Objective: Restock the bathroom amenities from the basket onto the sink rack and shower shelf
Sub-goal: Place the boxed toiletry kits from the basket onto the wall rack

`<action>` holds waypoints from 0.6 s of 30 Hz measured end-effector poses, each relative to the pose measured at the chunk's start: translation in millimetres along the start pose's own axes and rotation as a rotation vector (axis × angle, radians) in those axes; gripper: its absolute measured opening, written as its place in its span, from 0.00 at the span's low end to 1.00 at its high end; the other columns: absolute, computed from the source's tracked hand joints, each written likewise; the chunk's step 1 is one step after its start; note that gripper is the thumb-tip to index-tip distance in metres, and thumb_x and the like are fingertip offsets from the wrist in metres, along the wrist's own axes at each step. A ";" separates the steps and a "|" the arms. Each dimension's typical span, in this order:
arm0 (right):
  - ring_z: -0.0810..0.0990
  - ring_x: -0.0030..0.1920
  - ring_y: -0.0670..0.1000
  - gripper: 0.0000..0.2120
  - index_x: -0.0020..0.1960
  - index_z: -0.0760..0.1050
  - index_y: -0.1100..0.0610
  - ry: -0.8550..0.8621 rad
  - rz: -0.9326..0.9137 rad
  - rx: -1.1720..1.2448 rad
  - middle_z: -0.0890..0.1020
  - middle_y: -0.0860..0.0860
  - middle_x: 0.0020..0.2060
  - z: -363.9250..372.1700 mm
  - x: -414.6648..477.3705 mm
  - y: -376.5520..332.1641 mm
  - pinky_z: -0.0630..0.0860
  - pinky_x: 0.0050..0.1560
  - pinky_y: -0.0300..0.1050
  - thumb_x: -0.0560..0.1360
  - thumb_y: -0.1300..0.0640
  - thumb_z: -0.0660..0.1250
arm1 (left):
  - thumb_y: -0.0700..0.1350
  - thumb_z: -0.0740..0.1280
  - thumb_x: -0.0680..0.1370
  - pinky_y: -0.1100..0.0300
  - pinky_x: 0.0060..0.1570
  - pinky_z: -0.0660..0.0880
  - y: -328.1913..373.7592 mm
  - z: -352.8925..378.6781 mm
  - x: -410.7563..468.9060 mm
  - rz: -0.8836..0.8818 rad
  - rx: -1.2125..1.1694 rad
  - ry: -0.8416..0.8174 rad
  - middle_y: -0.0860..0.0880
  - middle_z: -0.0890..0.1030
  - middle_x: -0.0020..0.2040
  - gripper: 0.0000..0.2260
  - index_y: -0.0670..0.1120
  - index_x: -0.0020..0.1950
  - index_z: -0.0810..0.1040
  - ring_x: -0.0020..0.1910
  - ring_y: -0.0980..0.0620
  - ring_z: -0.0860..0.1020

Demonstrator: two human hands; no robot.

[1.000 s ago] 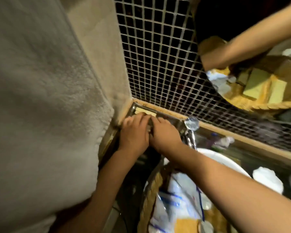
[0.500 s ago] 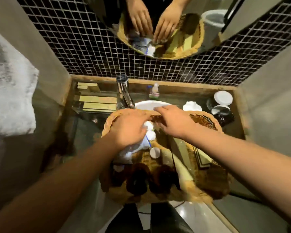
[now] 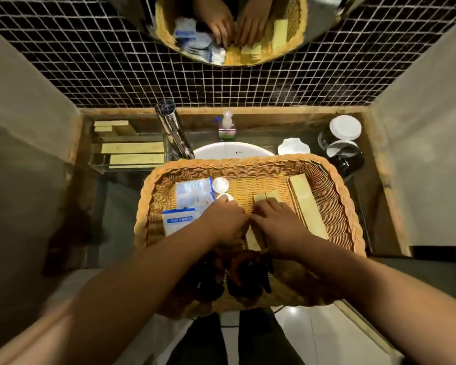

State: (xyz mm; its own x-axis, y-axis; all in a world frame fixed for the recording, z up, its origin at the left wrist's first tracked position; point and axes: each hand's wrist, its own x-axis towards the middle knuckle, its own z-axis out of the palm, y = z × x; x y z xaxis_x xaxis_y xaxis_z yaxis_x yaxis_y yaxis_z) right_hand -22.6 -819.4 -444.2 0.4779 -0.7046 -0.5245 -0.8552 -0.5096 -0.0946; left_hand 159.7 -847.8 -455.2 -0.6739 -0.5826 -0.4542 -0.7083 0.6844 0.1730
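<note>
A woven wicker basket (image 3: 248,164) rests over the white sink (image 3: 233,150). It holds small tan boxes (image 3: 265,197), a long tan box (image 3: 307,204), plastic packets (image 3: 194,194), white round caps (image 3: 220,184) and dark bottles (image 3: 237,272) at the near side. My left hand (image 3: 225,222) reaches down beside the caps, fingers curled; what it grips is hidden. My right hand (image 3: 279,225) lies with bent fingers closed on the small tan boxes. A clear sink rack (image 3: 103,164) at the left holds several tan boxes (image 3: 132,148).
A chrome faucet (image 3: 173,127) stands behind the basket, with a soap bottle (image 3: 227,125) and a white dish (image 3: 292,146). Lidded cups (image 3: 345,127) sit on a dark tray at the right. A round mirror (image 3: 327,25) hangs on the tiled wall.
Both hands left the rack at the left and came back into the basket. They moved from the packets and caps toward the small tan boxes in the middle.
</note>
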 end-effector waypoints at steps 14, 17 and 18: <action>0.74 0.63 0.52 0.40 0.73 0.64 0.45 0.198 -0.007 0.273 0.75 0.48 0.65 -44.4 18.6 5.2 0.73 0.59 0.48 0.65 0.39 0.75 | 0.61 0.72 0.71 0.55 0.52 0.74 -25.8 -28.5 -38.3 -0.229 -0.520 0.462 0.53 0.84 0.51 0.20 0.53 0.59 0.80 0.52 0.51 0.79; 0.76 0.60 0.49 0.38 0.71 0.65 0.43 0.307 -0.042 0.401 0.76 0.46 0.62 -81.1 37.8 -8.8 0.77 0.58 0.48 0.65 0.45 0.78 | 0.54 0.74 0.72 0.57 0.49 0.77 -44.7 -50.9 -62.2 -0.418 -0.815 0.595 0.55 0.83 0.48 0.14 0.54 0.56 0.81 0.47 0.55 0.80; 0.76 0.60 0.49 0.36 0.69 0.66 0.43 0.338 -0.074 0.421 0.77 0.45 0.61 -94.1 47.7 -16.4 0.76 0.58 0.48 0.65 0.47 0.78 | 0.52 0.74 0.72 0.57 0.47 0.77 -53.5 -58.2 -70.0 -0.455 -0.862 0.650 0.55 0.83 0.46 0.12 0.54 0.55 0.82 0.45 0.55 0.80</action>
State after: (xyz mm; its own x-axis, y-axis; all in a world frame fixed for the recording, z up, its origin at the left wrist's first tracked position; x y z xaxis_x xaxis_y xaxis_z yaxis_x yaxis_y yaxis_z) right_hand 33.1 -891.1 -388.0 0.5186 -0.8292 -0.2086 -0.7898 -0.3710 -0.4885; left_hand 232.6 -869.2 -381.8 -0.1254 -0.9824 -0.1383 -0.6520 -0.0235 0.7579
